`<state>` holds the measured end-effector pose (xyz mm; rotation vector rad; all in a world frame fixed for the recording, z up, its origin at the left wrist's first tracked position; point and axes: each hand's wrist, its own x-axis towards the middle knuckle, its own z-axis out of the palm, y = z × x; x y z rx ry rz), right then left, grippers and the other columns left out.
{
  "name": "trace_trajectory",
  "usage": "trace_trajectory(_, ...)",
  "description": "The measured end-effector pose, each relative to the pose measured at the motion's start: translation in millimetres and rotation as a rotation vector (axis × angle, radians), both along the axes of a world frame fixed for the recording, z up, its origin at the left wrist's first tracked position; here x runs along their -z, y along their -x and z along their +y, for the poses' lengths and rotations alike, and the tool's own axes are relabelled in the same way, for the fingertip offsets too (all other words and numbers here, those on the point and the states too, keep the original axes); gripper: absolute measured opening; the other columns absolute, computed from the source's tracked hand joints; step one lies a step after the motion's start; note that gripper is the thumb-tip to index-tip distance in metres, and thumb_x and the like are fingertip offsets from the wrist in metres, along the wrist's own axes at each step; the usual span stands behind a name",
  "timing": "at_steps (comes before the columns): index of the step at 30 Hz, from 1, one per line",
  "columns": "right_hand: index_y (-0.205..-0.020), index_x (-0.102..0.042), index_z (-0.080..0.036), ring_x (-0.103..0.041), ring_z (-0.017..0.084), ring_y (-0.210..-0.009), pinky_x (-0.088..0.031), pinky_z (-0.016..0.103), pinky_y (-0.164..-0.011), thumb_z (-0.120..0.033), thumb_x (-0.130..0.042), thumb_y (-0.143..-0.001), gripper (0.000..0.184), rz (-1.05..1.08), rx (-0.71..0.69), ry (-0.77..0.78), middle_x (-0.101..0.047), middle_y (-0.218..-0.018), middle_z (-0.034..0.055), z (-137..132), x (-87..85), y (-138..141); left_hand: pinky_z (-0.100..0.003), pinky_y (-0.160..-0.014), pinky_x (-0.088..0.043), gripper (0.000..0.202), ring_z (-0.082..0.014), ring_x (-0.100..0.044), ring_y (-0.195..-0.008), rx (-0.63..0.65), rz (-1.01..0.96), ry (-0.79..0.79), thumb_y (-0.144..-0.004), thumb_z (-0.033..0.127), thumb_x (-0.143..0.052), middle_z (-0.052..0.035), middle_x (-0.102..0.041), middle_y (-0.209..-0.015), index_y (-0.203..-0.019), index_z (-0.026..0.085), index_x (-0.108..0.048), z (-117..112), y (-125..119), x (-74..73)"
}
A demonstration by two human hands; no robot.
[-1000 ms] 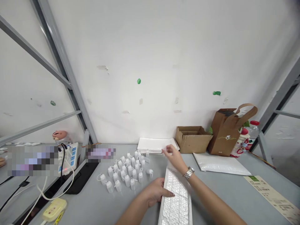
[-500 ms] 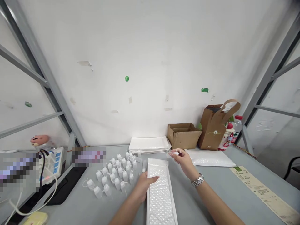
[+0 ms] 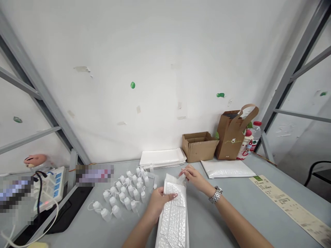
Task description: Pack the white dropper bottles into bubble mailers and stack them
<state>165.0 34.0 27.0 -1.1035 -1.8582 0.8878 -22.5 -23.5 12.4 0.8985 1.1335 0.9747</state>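
Note:
A white bubble mailer (image 3: 172, 220) lies lengthwise on the grey table, its far end raised and its mouth gaping a little. My left hand (image 3: 158, 202) grips its left side. My right hand (image 3: 193, 178) pinches at the far end of the mailer, by the mouth. A small white item may be in those fingertips, but I cannot tell. Left of the mailer stand several small white plastic bottles (image 3: 126, 196) with tethered caps, close to my left hand without touching it.
Behind stand a stack of white mailers (image 3: 161, 157), a cardboard box (image 3: 198, 148) and a brown paper bag (image 3: 229, 137). A flat padded mailer (image 3: 227, 168) and a printed paper strip (image 3: 289, 206) lie right. A power strip (image 3: 50, 184) sits left.
The mailer's far end has lifted and its mouth has come up toward my right hand. My left hand has closed around its side. The view has turned slightly.

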Motion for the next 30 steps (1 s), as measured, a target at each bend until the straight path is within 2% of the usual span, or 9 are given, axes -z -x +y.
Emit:
trace_trajectory(4,-0.081,-0.068,-0.019,-0.049,0.014,-0.065,-0.044,0.029,-0.063,-0.059,-0.038,-0.082,0.05,0.017,-0.061,0.059,-0.05,-0.08,0.0036,-2.1,-2.8,0.2,-0.029,-0.059,-0.045,0.042,-0.0195,-0.061,-0.059,-0.055,-0.001,-0.033,-0.039,0.034,-0.083,-0.0063,-0.068,-0.064,-0.069,0.011,-0.066,3.7,0.6,2.6)
trace_trajectory(8,-0.083,-0.063,-0.017,-0.05,0.013,-0.058,-0.043,0.028,-0.059,-0.059,-0.048,-0.076,0.045,0.105,-0.099,0.202,-0.054,-0.067,0.0004,0.2,-2.5,-0.5,-0.029,-0.059,-0.044,0.044,-0.019,-0.059,-0.059,-0.045,0.034,-0.053,-0.037,0.038,-0.083,-0.0055,-0.067,-0.065,-0.068,0.011,-0.066,4.2,-1.6,5.5)
trace_trajectory(10,-0.087,-0.056,-0.018,-0.048,0.012,-0.051,-0.04,0.026,-0.052,-0.06,-0.056,-0.069,0.046,0.187,-0.053,0.274,-0.051,-0.057,-0.0038,2.6,1.1,0.5,-0.028,-0.06,-0.042,0.045,-0.018,-0.058,-0.061,-0.026,0.044,-0.1,-0.042,0.042,-0.08,-0.005,-0.067,-0.066,-0.07,0.011,-0.066,3.4,-2.9,6.6)
trace_trajectory(13,-0.078,-0.049,-0.02,-0.044,0.011,-0.045,-0.035,0.023,-0.045,-0.061,-0.065,-0.058,0.049,0.242,0.022,0.327,-0.045,-0.048,-0.0079,4.3,7.7,4.9,-0.024,-0.055,-0.037,0.045,-0.0142,-0.052,-0.057,-0.021,0.048,-0.163,-0.054,0.053,-0.071,-0.0018,-0.062,-0.06,-0.069,0.011,-0.065,2.1,-3.6,8.2)
trace_trajectory(16,-0.068,-0.047,-0.019,-0.044,0.011,-0.046,-0.034,0.023,-0.046,-0.061,-0.064,-0.059,0.046,0.193,0.016,0.334,-0.046,-0.049,-0.0064,2.1,11.3,10.1,-0.023,-0.052,-0.032,0.048,-0.0118,-0.045,-0.053,-0.056,0.061,-0.179,-0.063,0.06,-0.06,0.0012,-0.054,-0.053,-0.063,0.013,-0.061,1.1,-2.9,8.9)
trace_trajectory(23,-0.048,-0.045,-0.017,-0.045,0.012,-0.06,-0.038,0.025,-0.06,-0.058,-0.041,-0.081,0.052,-0.157,-0.167,0.054,-0.044,-0.058,-0.0014,-7.3,11.6,11.0,-0.024,-0.053,-0.029,0.051,-0.0109,-0.04,-0.052,-0.086,0.1,-0.149,-0.06,0.065,-0.059,0.003,-0.047,-0.051,-0.06,0.014,-0.057,3.1,-0.5,10.8)
trace_trajectory(25,-0.056,-0.055,-0.017,-0.049,0.014,-0.064,-0.04,0.026,-0.063,-0.054,-0.043,-0.083,0.048,-0.186,-0.086,-0.013,-0.049,-0.067,0.0013,-9.5,8.6,12.5,-0.024,-0.052,-0.027,0.053,-0.0107,-0.039,-0.05,-0.043,0.09,-0.111,-0.053,0.067,-0.062,0.0036,-0.045,-0.049,-0.057,0.014,-0.056,2.6,-1.4,10.5)
trace_trajectory(28,-0.082,-0.064,-0.018,-0.052,0.016,-0.073,-0.043,0.029,-0.07,-0.041,-0.046,-0.086,0.03,-0.22,0.088,-0.191,-0.055,-0.082,0.0052,-10.3,-1.3,22.3,-0.024,-0.053,-0.028,0.05,-0.011,-0.04,-0.051,0.104,0.046,-0.03,-0.049,0.063,-0.067,0.0031,-0.046,-0.05,-0.056,0.014,-0.057,-3.1,-4.9,4.7)
trace_trajectory(30,-0.094,-0.063,-0.018,-0.054,0.018,-0.081,-0.043,0.031,-0.076,-0.031,-0.048,-0.086,0.021,-0.294,0.045,-0.309,-0.057,-0.091,0.0071,-8.2,-9.1,35.8,-0.024,-0.055,-0.028,0.045,-0.0117,-0.04,-0.053,0.211,0.052,-0.008,-0.051,0.058,-0.07,0.0025,-0.048,-0.052,-0.057,0.015,-0.059,-9.1,-7.7,-1.5)
